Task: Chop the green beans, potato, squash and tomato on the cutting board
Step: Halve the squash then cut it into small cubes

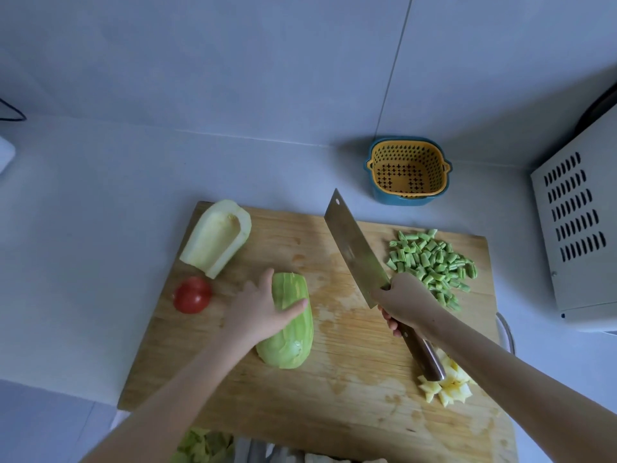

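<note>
A pale wooden board (300, 379), scored with knife marks and wet in patches, lies on a smooth grey worktop (100, 195). Near its middle sits 1 squash half (293, 329), peeled, ribbed and light green, dome up. The left hand (260, 309) rests on it with fingers spread and fairly straight along its left flank, the thumb laid across the top. The other half (217, 238) lies at the far left corner, cut side up, pale and scooped hollow. A smooth red tomato (192, 294) sits just beside it, near the left edge. Short, blunt pieces of beans (430, 262) form a loose heap at the far right, and yellow potato (450, 385) cubes lie at the near right. The right hand (404, 302) is wrapped tightly round the dark handle of a broad steel cleaver (354, 248), whose rectangular blade angles away to the left over the board between squash and beans. Behind the board stands a perforated yellow basket (407, 168) in a blue tub.
</note>
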`<state>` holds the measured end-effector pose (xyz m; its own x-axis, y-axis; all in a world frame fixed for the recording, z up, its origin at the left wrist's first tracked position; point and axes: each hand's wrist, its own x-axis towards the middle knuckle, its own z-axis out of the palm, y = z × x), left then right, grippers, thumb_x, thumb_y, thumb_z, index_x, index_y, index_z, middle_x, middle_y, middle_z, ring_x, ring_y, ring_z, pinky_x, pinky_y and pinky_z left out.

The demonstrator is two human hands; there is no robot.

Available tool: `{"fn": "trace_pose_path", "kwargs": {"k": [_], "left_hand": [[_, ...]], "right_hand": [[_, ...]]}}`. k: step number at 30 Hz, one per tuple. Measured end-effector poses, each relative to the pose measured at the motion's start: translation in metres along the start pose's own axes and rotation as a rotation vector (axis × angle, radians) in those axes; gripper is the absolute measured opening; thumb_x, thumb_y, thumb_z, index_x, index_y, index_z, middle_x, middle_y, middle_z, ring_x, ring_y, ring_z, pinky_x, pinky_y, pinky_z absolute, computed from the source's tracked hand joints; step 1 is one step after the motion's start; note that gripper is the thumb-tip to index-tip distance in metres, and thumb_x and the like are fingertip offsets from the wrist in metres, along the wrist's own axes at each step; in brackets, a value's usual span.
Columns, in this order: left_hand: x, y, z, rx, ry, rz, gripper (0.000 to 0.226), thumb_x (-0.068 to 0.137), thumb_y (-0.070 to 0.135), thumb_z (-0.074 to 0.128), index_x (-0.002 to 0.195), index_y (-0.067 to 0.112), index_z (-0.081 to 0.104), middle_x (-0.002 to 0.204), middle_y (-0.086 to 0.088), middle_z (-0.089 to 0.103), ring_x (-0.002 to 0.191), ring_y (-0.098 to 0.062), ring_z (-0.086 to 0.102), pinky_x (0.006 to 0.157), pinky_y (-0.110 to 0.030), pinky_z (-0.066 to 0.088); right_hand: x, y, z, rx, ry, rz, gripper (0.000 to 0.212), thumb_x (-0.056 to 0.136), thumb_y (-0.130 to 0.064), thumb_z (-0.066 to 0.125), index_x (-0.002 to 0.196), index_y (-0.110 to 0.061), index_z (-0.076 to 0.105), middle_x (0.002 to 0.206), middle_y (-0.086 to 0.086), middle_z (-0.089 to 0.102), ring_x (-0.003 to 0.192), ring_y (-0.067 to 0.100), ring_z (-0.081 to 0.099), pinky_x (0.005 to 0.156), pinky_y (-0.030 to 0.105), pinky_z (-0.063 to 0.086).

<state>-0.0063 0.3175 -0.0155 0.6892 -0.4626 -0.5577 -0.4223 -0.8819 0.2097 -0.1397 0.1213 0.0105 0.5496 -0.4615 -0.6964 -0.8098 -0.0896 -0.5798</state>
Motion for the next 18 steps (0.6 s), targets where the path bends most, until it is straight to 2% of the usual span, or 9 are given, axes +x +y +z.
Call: {"fn": "trace_pose_path", "kwargs": {"k": [3, 5, 8, 13, 16, 18], "left_hand": [[0.002, 0.009, 0.009, -0.114, -0.093, -0.099, 0.121, 0.062, 0.077, 0.061, 0.147, 0.028, -0.01, 0.148, -0.024, 0.018, 0.132, -0.038, 0.033, 0.098, -0.043, 0.041], [0.001, 0.016, 0.015, -0.118, -0.066, -0.127, 0.128, 0.061, 0.07, 0.069, 0.146, 0.027, -0.016, 0.146, -0.022, 0.019, 0.133, -0.038, 0.026, 0.098, -0.041, 0.038], [-0.007, 0.021, 0.028, -0.149, 0.025, -0.17, 0.132, 0.061, 0.063, 0.074, 0.145, 0.025, -0.021, 0.141, -0.017, 0.026, 0.13, -0.034, 0.027, 0.096, -0.039, 0.038], [-0.035, 0.017, 0.059, -0.198, 0.244, -0.221, 0.126, 0.062, 0.065, 0.071, 0.147, 0.016, -0.007, 0.134, -0.014, 0.036, 0.123, -0.03, 0.035, 0.097, -0.039, 0.039], [-0.035, 0.015, 0.065, -0.205, 0.308, -0.159, 0.121, 0.063, 0.063, 0.071, 0.148, 0.014, 0.001, 0.137, -0.011, 0.036, 0.124, -0.028, 0.035, 0.103, -0.037, 0.032], [-0.031, 0.017, 0.063, -0.184, 0.335, -0.047, 0.117, 0.064, 0.059, 0.073, 0.148, 0.015, 0.005, 0.14, -0.008, 0.034, 0.127, -0.026, 0.033, 0.106, -0.036, 0.028]], "right_hand": [[0.002, 0.008, 0.004, -0.021, -0.001, 0.0, 0.02, 0.083, -0.009, 0.045, 0.067, 0.001, 0.052, 0.044, 0.005, 0.049, 0.03, 0.014, 0.045, 0.037, 0.021, 0.04], [0.004, 0.014, 0.007, -0.061, 0.002, 0.002, 0.021, 0.083, -0.01, 0.045, 0.07, 0.002, 0.054, 0.045, 0.006, 0.053, 0.033, 0.016, 0.049, 0.039, 0.023, 0.043], [0.005, 0.021, 0.011, -0.086, -0.005, -0.013, 0.021, 0.085, -0.01, 0.045, 0.068, 0.001, 0.052, 0.047, 0.008, 0.054, 0.034, 0.016, 0.051, 0.04, 0.024, 0.044], [0.003, 0.032, 0.013, -0.115, -0.017, -0.054, 0.023, 0.089, -0.014, 0.047, 0.073, 0.001, 0.055, 0.054, 0.01, 0.06, 0.037, 0.012, 0.056, 0.04, 0.022, 0.046], [-0.002, 0.037, 0.014, -0.108, 0.019, -0.121, 0.019, 0.091, -0.017, 0.048, 0.078, -0.005, 0.053, 0.059, 0.009, 0.063, 0.039, 0.01, 0.059, 0.041, 0.02, 0.046], [-0.007, 0.04, 0.016, -0.1, 0.044, -0.162, 0.021, 0.094, -0.024, 0.048, 0.08, -0.008, 0.05, 0.062, 0.01, 0.063, 0.04, 0.011, 0.06, 0.04, 0.021, 0.046]]}}
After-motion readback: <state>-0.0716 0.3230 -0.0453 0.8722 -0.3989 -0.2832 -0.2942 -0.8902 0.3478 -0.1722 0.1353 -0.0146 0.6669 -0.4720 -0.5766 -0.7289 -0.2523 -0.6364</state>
